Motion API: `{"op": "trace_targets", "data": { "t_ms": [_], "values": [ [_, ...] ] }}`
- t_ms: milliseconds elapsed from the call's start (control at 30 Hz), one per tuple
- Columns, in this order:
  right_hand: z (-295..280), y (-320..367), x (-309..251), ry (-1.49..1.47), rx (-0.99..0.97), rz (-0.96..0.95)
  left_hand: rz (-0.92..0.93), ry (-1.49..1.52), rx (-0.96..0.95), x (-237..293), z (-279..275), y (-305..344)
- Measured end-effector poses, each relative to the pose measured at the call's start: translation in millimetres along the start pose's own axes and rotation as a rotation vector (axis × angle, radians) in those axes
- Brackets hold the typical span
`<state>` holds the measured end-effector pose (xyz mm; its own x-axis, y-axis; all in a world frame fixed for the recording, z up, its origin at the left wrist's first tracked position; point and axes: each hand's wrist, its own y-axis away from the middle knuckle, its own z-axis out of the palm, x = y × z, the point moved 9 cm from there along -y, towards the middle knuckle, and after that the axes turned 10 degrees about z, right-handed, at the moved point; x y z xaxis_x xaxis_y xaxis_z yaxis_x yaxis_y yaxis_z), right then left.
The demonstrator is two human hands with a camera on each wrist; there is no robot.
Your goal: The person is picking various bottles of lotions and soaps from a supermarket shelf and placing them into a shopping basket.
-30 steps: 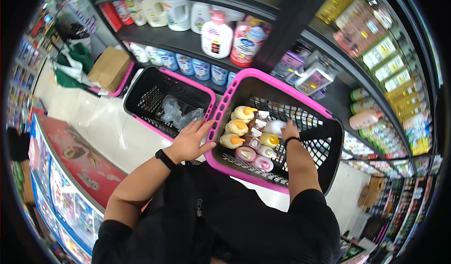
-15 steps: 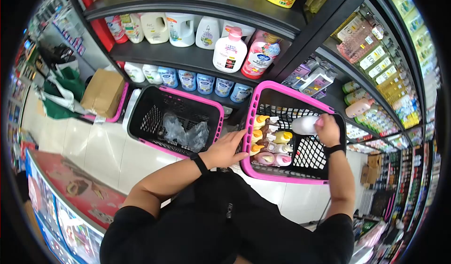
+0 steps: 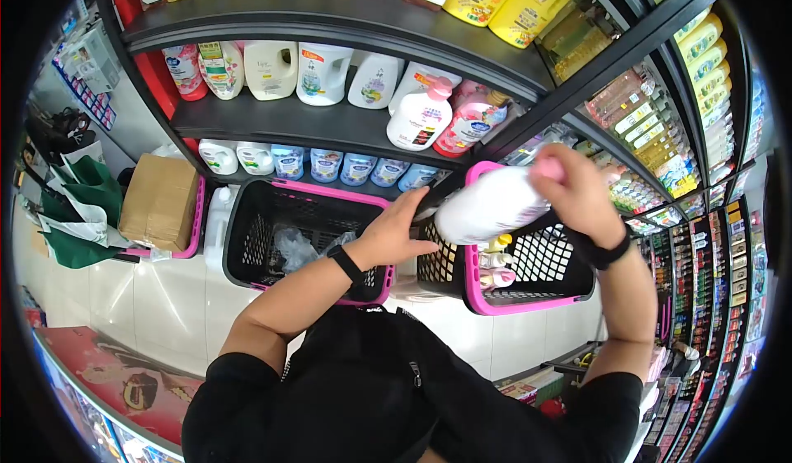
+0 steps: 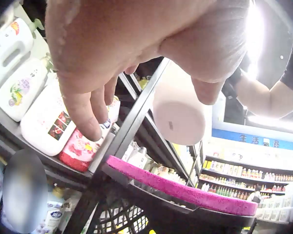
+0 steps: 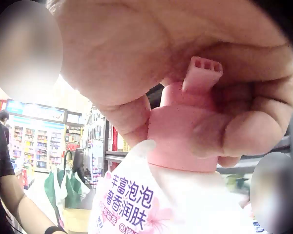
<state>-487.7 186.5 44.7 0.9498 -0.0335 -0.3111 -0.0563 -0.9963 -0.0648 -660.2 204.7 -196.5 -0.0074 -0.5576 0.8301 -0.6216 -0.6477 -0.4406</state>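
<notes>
A white pump bottle [image 3: 495, 206] with a pink pump head [image 5: 183, 131] is tilted on its side above the pink-rimmed shopping basket [image 3: 528, 302]. My right hand [image 3: 582, 195] grips it round the pink collar, fingers curled, with the bottle's base pointing left. Purple print and a pink flower show on its label in the right wrist view. Beside the base, my left hand [image 3: 392, 236] is spread with fingers extended and holds nothing. In the left wrist view the bottle's base [image 4: 179, 122] appears below the left thumb. Several bottles [image 3: 495, 263] stand in the basket, partly hidden by the lifted bottle.
To the left, a second pink-rimmed basket [image 3: 334, 193] holds a clear plastic bag [image 3: 293, 249]. Dark shelves rise in front, with a similar white pump bottle [image 3: 421, 118] standing at one edge. A cardboard box [image 3: 161, 203] and a green-and-white bag [image 3: 87, 207] are at far left.
My right hand has lifted the white pump bottle up out of the basket and swung its base left. My left hand has come off the basket's rim.
</notes>
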Motion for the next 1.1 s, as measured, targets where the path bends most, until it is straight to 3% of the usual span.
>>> {"op": "trace_targets", "data": {
  "t_ms": [67,167,200,300,467,567,767,900,1100],
  "values": [
    [34,-24,-28,0.002,0.022,-0.081,-0.01,-0.068,0.052,-13,-21,5],
    [79,-58,-65,-0.01,0.063,-0.215,-0.219,0.271,0.286,-69,-46,17],
    [90,-65,-76,-0.02,0.093,-0.265,-0.247,0.031,0.262,-76,-64,18],
    [120,-93,-100,-0.041,0.053,-0.193,-0.136,-0.268,0.328,-81,-109,7],
    [155,-135,-114,-0.051,0.113,-0.171,-0.188,-0.306,0.355,-128,-152,-11],
    [177,-163,-107,-0.054,0.148,-0.169,-0.177,-0.253,0.391,-158,-165,-25],
    [196,-199,-105,-0.045,0.109,-0.044,-0.201,-0.213,0.289,-205,-172,-51],
    [214,-228,-103,0.006,0.068,-0.08,-0.223,-0.235,0.288,-216,-178,-63],
    [228,-258,-93,0.104,0.161,-0.085,-0.286,-0.268,0.254,-227,-177,-65]
  ]
}}
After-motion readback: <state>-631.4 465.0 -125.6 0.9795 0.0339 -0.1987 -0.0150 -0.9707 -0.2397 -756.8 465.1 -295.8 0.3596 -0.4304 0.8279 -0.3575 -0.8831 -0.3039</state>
